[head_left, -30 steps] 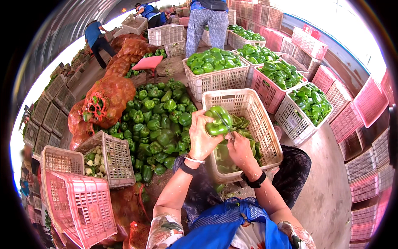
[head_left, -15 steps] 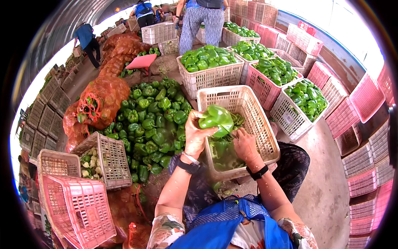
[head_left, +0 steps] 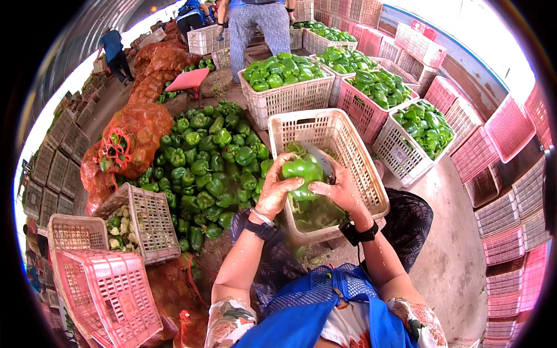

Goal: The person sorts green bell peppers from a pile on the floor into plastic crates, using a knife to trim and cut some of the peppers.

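My left hand [head_left: 271, 190] is wrapped round a green bell pepper [head_left: 303, 171], fingers and thumb on its left side. My right hand [head_left: 343, 192] is closed on a knife, its grey blade [head_left: 318, 156] slanting up and left behind the pepper. The right thumb reaches to the pepper's right side. Both hands are over a pale plastic crate [head_left: 364, 174] in front of my lap. Several green peppers lie low inside it, partly hidden by my hands. To the left, a large heap of green bell peppers [head_left: 203, 165] covers the floor.
Crates full of peppers [head_left: 287, 95] stand beyond and to the right. Full orange net sacks [head_left: 139, 136] line the left. A crate of pale cores [head_left: 156, 226] and an overturned pink crate [head_left: 113, 290] sit near left. Several people work farther back; a red stool [head_left: 188, 79] stands behind the heap.
My right hand has risen out of the crate to the pepper, and the knife blade now shows. The pepper has turned in my left hand. The whole view has shifted slightly.
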